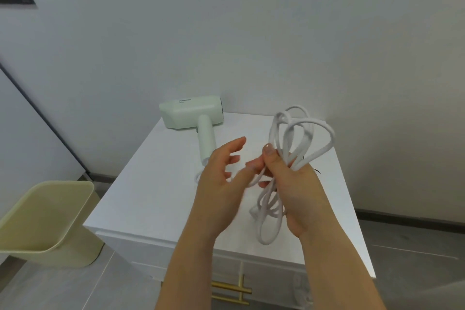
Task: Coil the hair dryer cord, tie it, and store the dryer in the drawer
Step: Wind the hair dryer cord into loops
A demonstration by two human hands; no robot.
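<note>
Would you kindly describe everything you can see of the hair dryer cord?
The cord is white, smooth and rubbery-looking, gathered into several loose loops, with no tie visible. The right hand grips the bundle at its middle; loops fan above the fist and hang below it, over the white cabinet top. One strand runs left behind the open left hand toward the hair dryer handle.
</note>
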